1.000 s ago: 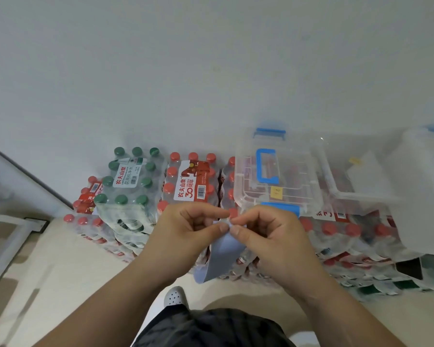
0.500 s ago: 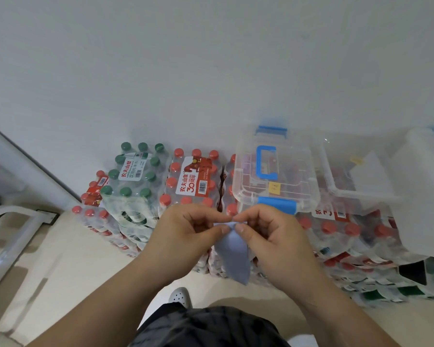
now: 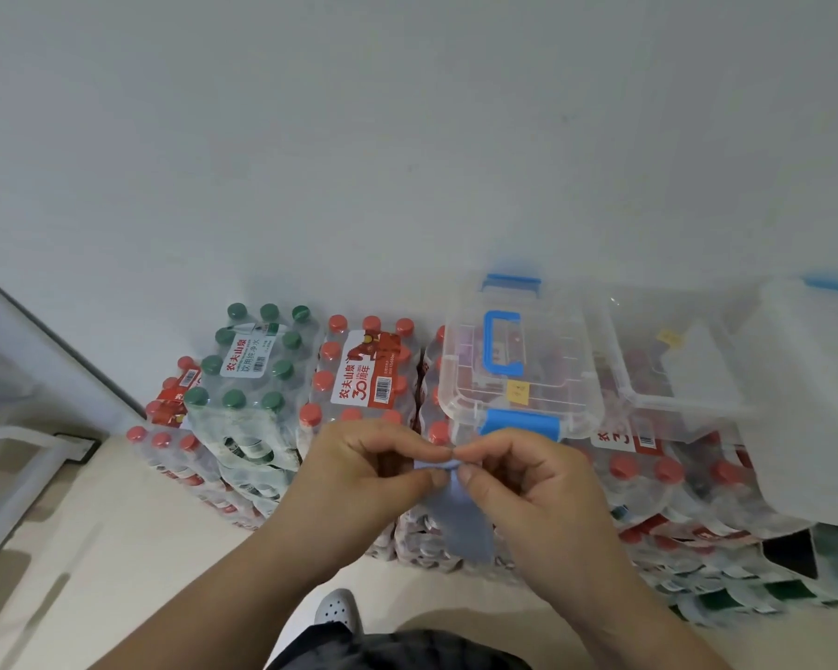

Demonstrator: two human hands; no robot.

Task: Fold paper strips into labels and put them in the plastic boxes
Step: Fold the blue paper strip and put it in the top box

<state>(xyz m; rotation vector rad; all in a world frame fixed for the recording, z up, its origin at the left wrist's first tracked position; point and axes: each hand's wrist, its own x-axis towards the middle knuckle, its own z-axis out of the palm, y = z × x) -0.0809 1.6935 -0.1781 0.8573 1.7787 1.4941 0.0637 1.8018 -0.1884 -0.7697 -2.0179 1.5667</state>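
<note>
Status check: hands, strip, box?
Both hands busy: left hand and right hand pinch top of blue paper strip, tail hanging. Behind: clear plastic box, lid on. Nothing in the way.

My paper strip (image 3: 468,524) is plain pale blue. Above it, the plastic box (image 3: 576,374) is clear, with a bright blue handle (image 3: 492,345), a blue latch (image 3: 521,423) and a small yellow label (image 3: 517,392). Centre left: green caps (image 3: 235,311), then red caps (image 3: 338,324) around a red-and-white wrapper (image 3: 366,374). White wall (image 3: 407,137), beige floor (image 3: 117,524).

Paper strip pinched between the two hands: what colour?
The paper strip is plain pale blue, best seen in the head view.
</note>
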